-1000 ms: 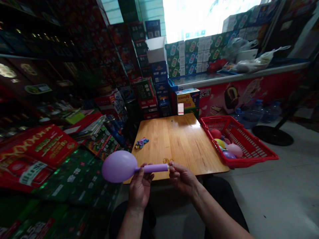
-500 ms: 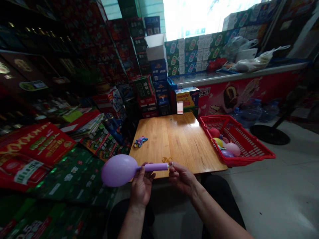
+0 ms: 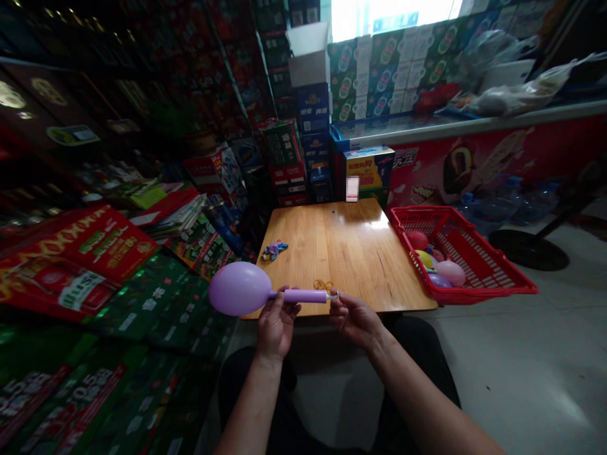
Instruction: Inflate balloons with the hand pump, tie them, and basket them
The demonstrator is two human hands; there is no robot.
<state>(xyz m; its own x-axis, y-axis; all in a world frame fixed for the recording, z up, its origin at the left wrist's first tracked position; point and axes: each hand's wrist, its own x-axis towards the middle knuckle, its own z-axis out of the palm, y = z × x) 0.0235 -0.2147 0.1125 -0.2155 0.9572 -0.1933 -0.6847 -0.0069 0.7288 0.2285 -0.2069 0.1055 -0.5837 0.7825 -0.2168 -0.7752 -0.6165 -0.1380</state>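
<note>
A purple hand pump (image 3: 306, 296) lies level over the near edge of the wooden table (image 3: 346, 246). My left hand (image 3: 276, 323) is closed round its left end, where the neck of an inflated purple balloon (image 3: 241, 289) sits on the nozzle. The fingers of my right hand (image 3: 355, 319) grip the pump's white handle, and a short length of the rod shows. Just beyond the pump lie several yellow rubber bands (image 3: 323, 285). Some limp, uninflated balloons (image 3: 274, 250) rest in a small pile at the table's left side.
To the right of the table stands a red plastic basket (image 3: 493, 292) with several inflated balloons (image 3: 449, 273) inside. Stacked green cartons (image 3: 156, 316) rise close on the left. A yellow and blue box (image 3: 374, 167) stands behind the table's far edge.
The camera view has tilted down and shifted left, so the scene sits higher and further right. A little more of the pump's rod shows between barrel and handle. Both hands keep their grip.
</note>
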